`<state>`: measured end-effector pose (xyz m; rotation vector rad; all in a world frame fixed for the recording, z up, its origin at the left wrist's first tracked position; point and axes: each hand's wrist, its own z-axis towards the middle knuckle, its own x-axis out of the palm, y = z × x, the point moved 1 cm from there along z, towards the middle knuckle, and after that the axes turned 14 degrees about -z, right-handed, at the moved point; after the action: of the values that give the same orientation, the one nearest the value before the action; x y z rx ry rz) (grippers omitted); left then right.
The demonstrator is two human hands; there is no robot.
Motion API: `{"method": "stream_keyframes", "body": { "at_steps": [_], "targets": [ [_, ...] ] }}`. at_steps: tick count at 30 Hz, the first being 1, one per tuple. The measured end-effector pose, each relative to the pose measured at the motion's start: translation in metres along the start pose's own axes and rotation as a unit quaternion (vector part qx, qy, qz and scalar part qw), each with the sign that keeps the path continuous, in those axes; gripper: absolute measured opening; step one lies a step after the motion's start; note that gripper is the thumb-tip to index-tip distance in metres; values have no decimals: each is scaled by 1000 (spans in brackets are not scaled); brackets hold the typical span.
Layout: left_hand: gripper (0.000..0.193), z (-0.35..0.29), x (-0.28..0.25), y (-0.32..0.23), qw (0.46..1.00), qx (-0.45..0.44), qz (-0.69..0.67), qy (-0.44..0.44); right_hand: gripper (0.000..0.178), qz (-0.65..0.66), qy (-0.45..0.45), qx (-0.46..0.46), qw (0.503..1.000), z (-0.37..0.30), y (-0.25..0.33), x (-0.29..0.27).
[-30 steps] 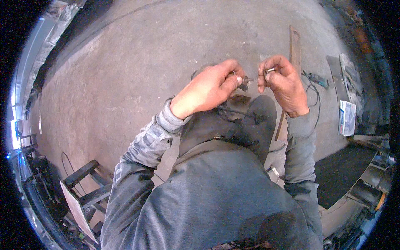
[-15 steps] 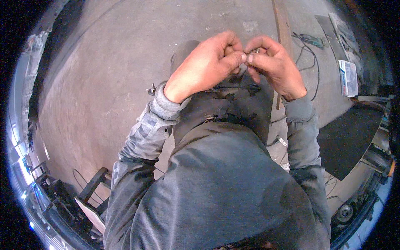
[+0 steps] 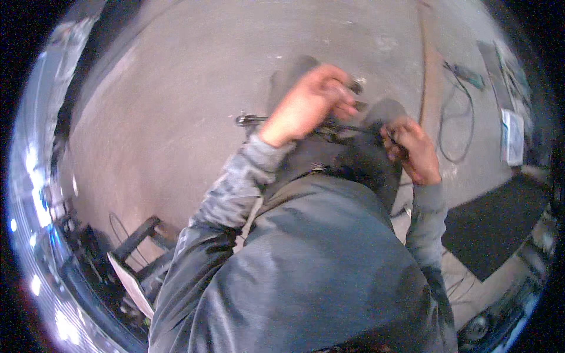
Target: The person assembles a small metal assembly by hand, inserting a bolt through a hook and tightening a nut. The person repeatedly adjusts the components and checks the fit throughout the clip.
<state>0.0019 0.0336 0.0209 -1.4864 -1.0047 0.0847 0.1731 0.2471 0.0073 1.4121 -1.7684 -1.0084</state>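
Note:
My left hand (image 3: 325, 100) is raised over my dark-trousered lap (image 3: 353, 156), its fingers curled together. At its fingertips is a small dark piece (image 3: 355, 87), too blurred to name. Lower and to the right, my right hand (image 3: 414, 150) is closed near my right knee, thumb and fingers pinched. What lies between them is too small and smeared to make out. Across my lap runs a thin dark rod (image 3: 252, 120) with a shiny metal end sticking out left of my left wrist. The hands are apart.
On the concrete floor to the right lie a wooden board (image 3: 431, 76), a green corded tool (image 3: 469, 76) with a looped cable, a blue-and-white box (image 3: 513, 138) and a black mat (image 3: 494, 226). A black-framed stand (image 3: 138, 250) is at lower left.
My hands, fingertip to fingertip before, have parted. The right has dropped toward my right knee; the left has moved slightly right and down. The whole view has shifted a little.

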Motion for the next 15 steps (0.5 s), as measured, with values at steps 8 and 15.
{"method": "stream_keyframes", "body": {
  "at_steps": [8, 15],
  "targets": [
    [17, 7, 35, 79, 985, 5, -152, 83, 22, 16, -20, 53, 998, -5, -33, 27],
    [31, 5, 35, 56, 985, 38, -127, 107, 28, 26, 6, 48, 998, -6, -35, 29]
  ]
}}
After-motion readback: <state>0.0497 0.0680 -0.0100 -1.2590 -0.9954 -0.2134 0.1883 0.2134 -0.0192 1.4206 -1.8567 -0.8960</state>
